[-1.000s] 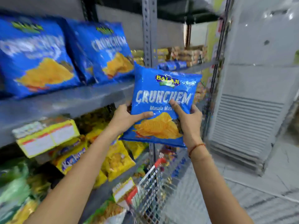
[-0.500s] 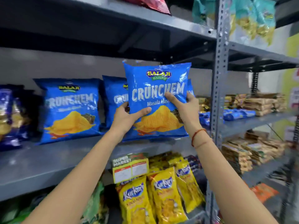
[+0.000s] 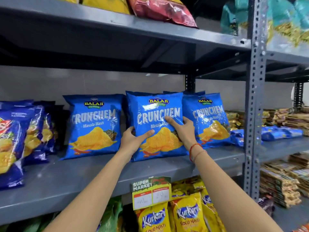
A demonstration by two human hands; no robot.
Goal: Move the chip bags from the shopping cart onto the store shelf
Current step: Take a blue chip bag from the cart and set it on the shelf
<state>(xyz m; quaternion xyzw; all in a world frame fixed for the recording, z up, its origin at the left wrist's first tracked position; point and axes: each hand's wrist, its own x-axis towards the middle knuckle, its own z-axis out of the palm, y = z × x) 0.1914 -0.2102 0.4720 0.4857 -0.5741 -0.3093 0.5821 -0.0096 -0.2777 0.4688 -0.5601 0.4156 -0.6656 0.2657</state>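
Lowered from mid-air, the blue chip bag [image 3: 156,126] is now standing upright on the grey metal shelf [image 3: 66,178], between two matching bags. Both hands, left hand [image 3: 133,139] and right hand [image 3: 184,129], are gripping its sides. Yellow packets [image 3: 187,216] are hanging below a price tag [image 3: 151,192].

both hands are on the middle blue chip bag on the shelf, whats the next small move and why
Probably let go and draw both hands back. The middle chip bag appears to stand upright on the grey shelf, in line between two matching blue bags. The left hand and right hand grip its lower sides, so it looks placed; a slight nudge back first may help.
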